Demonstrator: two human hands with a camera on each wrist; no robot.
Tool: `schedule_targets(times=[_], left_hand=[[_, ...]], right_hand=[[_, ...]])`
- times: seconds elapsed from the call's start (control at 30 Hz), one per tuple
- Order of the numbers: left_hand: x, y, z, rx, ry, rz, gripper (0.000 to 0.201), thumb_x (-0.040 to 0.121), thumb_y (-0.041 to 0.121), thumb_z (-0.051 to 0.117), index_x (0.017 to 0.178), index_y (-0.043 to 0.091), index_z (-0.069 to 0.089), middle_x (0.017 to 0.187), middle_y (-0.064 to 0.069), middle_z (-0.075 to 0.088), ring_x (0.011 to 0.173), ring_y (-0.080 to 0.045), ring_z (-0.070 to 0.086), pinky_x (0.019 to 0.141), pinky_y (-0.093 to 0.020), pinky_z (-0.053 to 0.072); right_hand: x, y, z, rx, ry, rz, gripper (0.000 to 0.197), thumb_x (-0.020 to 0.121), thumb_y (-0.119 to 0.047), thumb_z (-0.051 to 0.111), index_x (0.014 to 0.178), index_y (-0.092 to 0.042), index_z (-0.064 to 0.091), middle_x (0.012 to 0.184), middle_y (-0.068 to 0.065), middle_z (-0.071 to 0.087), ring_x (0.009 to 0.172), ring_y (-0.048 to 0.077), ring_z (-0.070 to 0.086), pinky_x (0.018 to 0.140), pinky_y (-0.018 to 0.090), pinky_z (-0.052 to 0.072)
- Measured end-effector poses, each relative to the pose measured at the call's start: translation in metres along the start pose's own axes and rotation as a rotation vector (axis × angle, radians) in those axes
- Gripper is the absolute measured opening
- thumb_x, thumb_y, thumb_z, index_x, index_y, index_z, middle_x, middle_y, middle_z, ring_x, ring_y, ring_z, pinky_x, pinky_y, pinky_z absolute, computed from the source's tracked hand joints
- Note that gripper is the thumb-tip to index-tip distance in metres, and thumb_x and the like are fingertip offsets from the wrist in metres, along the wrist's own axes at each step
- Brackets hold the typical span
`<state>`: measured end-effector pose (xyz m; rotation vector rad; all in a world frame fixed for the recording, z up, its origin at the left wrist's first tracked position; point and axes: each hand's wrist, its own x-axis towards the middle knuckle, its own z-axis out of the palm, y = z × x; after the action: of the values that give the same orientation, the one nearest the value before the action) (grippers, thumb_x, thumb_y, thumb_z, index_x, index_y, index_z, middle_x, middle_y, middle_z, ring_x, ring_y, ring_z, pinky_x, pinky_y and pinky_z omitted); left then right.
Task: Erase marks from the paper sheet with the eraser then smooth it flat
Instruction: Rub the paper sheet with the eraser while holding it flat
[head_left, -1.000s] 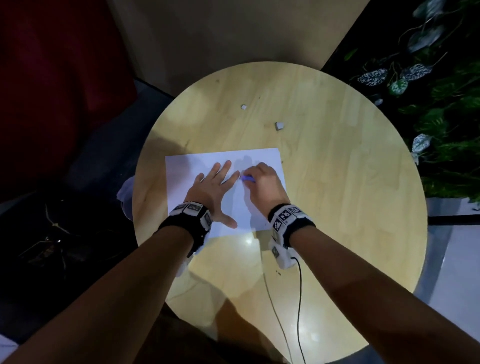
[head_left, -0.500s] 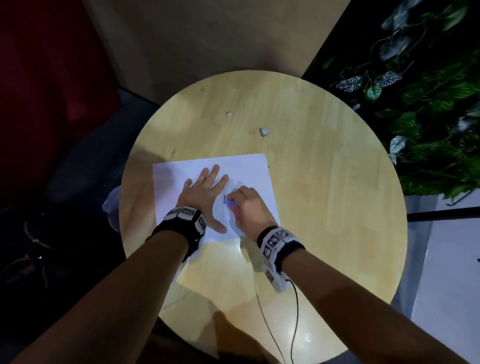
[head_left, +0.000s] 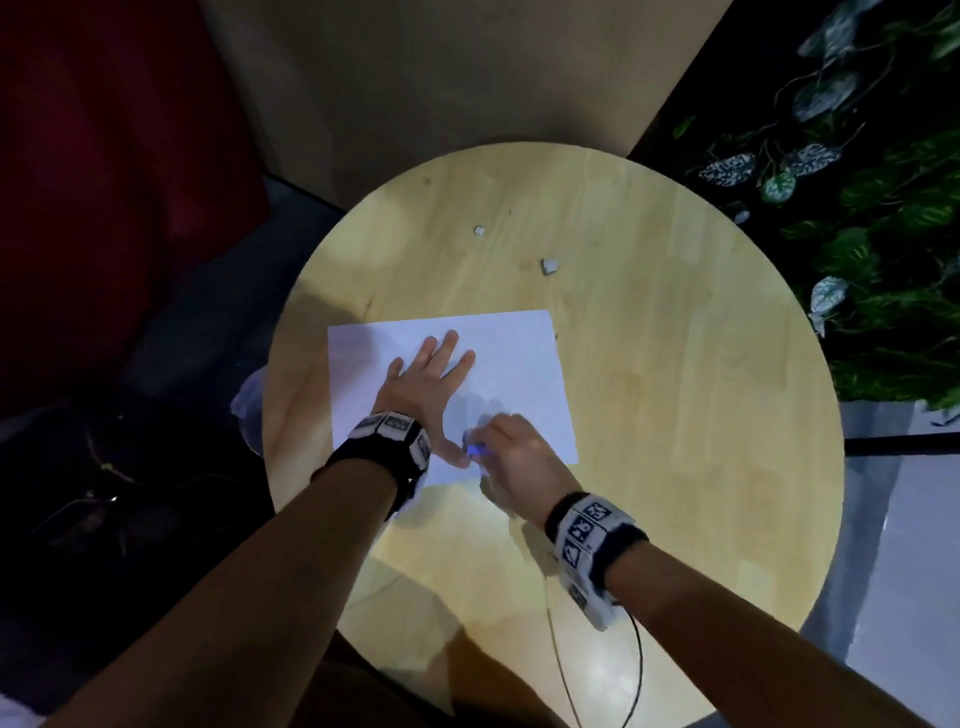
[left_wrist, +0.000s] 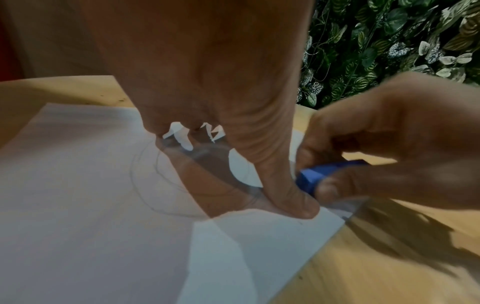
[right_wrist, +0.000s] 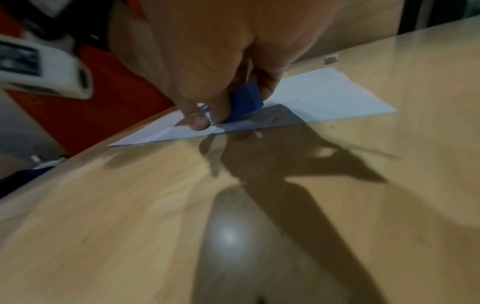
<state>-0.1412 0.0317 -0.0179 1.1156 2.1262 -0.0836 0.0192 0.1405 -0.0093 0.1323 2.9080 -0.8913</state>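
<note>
Rubbing step — left hand (head_left: 426, 379) lies flat on the paper (head_left: 519, 353), right hand (head_left: 511, 447) pinches the blue eraser (left_wrist: 315, 174) beside its thumb — next, rub the pencil lines

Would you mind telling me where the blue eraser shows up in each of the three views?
Head: blue eraser low centre, at the right hand's fingertips.
Left wrist: right of centre, beside the left thumb.
Right wrist: upper centre, pinched.
Shared landmark: the paper sheet's near edge.
</note>
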Motion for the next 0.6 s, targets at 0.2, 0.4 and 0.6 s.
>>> schedule_targets(times=[0.2, 0.4, 0.6], left_hand=[[-0.001, 0.001, 0.001, 0.044, 0.016, -0.008, 0.142, 0.061, 0.071, 0.079, 0.157, 0.029, -0.016, 0.160, 0.001, -0.032, 0.151, -0.024, -0.020, 0.120, -0.054, 0.005], [0.000, -0.002, 0.006, 0.038, 0.030, 0.006, 0.144, 0.058, 0.074, 0.078, 0.157, 0.027, -0.015, 0.161, 0.000, -0.032, 0.151, -0.025, -0.020, 0.119, -0.056, 0.004], [0.000, 0.000, 0.002, 0.023, 0.011, -0.027, 0.149, 0.057, 0.071, 0.081, 0.157, 0.019, -0.017, 0.160, 0.003, -0.032, 0.151, -0.021, -0.019, 0.120, -0.053, 0.005]], right_hand=[[0.053, 0.027, -0.024, -0.021, 0.072, 0.047, 0.012, 0.082, 0.001, 0.065, 0.092, -0.005, 0.069, 0.091, 0.011, 0.063, 0.085, 0.025, 0.053, 0.079, 0.034, 0.044], [0.004, 0.007, 0.006, 0.038, 0.042, 0.031, 0.019, 0.082, 0.000, 0.064, 0.099, -0.007, 0.069, 0.098, 0.010, 0.062, 0.088, 0.030, 0.055, 0.081, 0.034, 0.048], [0.061, 0.028, -0.012, -0.055, 0.073, 0.033, 0.016, 0.082, 0.002, 0.065, 0.094, -0.006, 0.070, 0.090, 0.012, 0.063, 0.079, 0.034, 0.057, 0.076, 0.035, 0.049]])
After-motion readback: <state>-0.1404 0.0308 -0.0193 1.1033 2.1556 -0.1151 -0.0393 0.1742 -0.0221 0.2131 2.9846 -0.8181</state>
